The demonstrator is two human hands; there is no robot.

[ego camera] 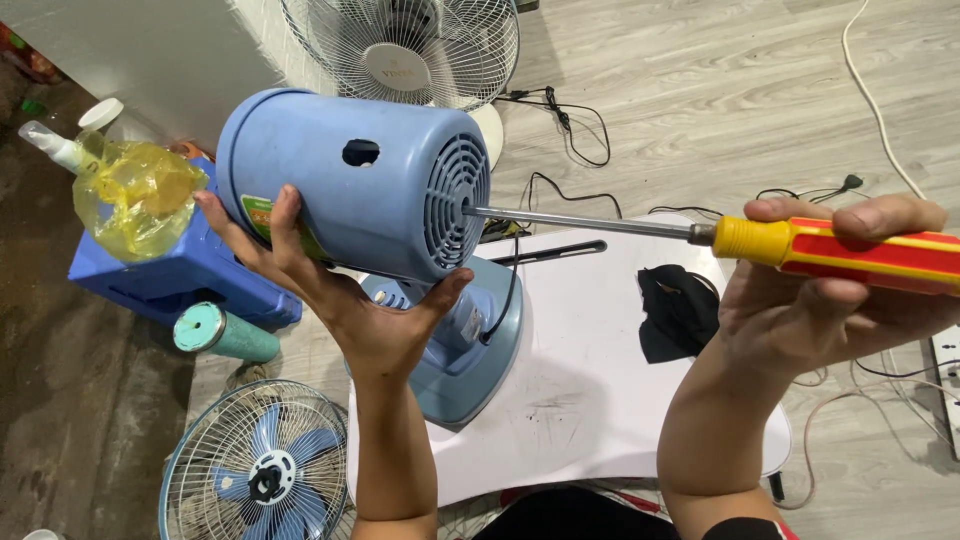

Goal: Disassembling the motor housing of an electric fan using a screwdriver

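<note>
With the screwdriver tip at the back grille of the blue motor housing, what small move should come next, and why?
Probably turn the screwdriver in place. Its tip already sits in the rear grille of the housing, the shaft runs nearly straight in, and the left hand braces the housing from below while the right hand grips the handle.

White tabletop (590, 400) — black cloth (678, 310), blue fan base (470, 360) on it.
</note>
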